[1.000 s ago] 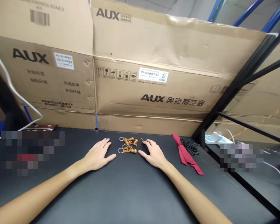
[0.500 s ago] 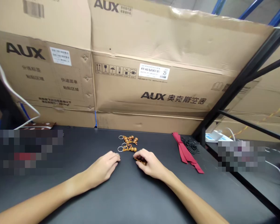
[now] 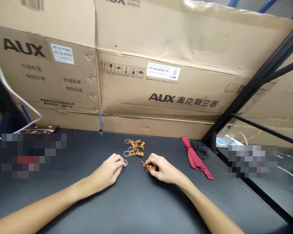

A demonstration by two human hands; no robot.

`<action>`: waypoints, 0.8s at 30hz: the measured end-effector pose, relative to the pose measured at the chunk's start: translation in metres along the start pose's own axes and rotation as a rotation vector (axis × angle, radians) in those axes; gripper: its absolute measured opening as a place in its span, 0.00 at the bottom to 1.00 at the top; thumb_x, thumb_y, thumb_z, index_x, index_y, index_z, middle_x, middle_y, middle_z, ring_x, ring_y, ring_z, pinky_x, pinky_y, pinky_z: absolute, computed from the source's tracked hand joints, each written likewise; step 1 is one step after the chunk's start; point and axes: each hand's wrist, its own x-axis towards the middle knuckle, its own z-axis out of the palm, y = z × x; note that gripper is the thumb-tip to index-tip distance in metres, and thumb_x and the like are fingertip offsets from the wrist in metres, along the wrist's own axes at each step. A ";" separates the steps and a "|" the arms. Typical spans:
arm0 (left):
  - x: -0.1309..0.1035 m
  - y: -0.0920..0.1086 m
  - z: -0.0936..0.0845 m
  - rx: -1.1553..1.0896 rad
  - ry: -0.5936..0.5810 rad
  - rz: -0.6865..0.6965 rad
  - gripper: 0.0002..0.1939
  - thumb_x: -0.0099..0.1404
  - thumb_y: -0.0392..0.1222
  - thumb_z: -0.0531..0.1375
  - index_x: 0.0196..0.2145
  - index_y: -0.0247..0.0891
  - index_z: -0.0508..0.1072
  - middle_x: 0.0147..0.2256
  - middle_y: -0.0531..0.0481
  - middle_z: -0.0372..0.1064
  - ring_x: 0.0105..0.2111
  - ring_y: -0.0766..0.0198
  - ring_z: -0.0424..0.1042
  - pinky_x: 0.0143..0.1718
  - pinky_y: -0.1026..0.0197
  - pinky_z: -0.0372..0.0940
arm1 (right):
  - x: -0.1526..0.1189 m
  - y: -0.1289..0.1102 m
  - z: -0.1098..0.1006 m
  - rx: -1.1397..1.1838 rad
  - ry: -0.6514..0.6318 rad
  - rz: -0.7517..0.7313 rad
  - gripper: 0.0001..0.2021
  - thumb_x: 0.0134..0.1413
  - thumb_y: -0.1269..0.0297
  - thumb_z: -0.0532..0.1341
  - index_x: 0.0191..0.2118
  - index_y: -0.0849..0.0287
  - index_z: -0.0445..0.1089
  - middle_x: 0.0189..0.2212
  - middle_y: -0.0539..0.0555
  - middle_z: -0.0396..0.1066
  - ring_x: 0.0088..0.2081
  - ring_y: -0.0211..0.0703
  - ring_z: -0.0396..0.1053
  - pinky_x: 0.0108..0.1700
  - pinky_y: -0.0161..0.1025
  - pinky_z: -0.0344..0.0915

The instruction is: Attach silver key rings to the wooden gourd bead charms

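My left hand (image 3: 108, 173) rests low over the dark table, its fingertips pinched on a metal key ring (image 3: 125, 163). To the right, my right hand (image 3: 164, 169) is closed around a wooden bead charm (image 3: 150, 167) with an orange cord; the cord's end sticks out to the left of the fingers. The ring and the charm are apart, with bare tabletop between them. Just beyond both hands lie several keychains (image 3: 139, 154) in a small group, each with brown gourd-like beads and orange cord, their rings towards the left.
Red ribbon strips (image 3: 193, 155) lie to the right, beside a heap of small black pieces (image 3: 200, 151). Large cardboard (image 3: 136, 100) stands along the table's back edge. A black metal frame (image 3: 230, 107) rises at right. Blurred-out items and a white cable (image 3: 19, 100) are at left.
My right hand has shifted slightly right with the charm, showing more of its beads and cord. The ring at my left fingertips shows more clearly. The view has tilted slightly.
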 end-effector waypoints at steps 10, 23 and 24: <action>0.006 0.006 -0.010 -0.160 -0.049 -0.070 0.12 0.65 0.29 0.50 0.42 0.39 0.70 0.40 0.47 0.70 0.39 0.61 0.69 0.43 0.60 0.66 | 0.006 -0.010 0.021 0.062 0.100 -0.088 0.11 0.59 0.73 0.58 0.46 0.55 0.68 0.38 0.53 0.73 0.40 0.43 0.68 0.43 0.40 0.65; 0.006 0.002 -0.005 0.001 -0.098 -0.090 0.09 0.69 0.38 0.53 0.32 0.39 0.70 0.29 0.51 0.70 0.33 0.59 0.67 0.39 0.56 0.62 | 0.007 -0.007 0.024 0.000 0.143 -0.058 0.03 0.60 0.68 0.58 0.39 0.57 0.68 0.35 0.52 0.67 0.34 0.39 0.66 0.38 0.36 0.65; 0.006 0.003 -0.005 0.001 -0.101 -0.090 0.09 0.69 0.38 0.53 0.31 0.39 0.69 0.29 0.51 0.69 0.33 0.59 0.67 0.39 0.56 0.61 | 0.007 -0.007 0.024 0.000 0.141 -0.060 0.03 0.60 0.68 0.58 0.39 0.57 0.68 0.35 0.52 0.67 0.34 0.40 0.66 0.38 0.36 0.65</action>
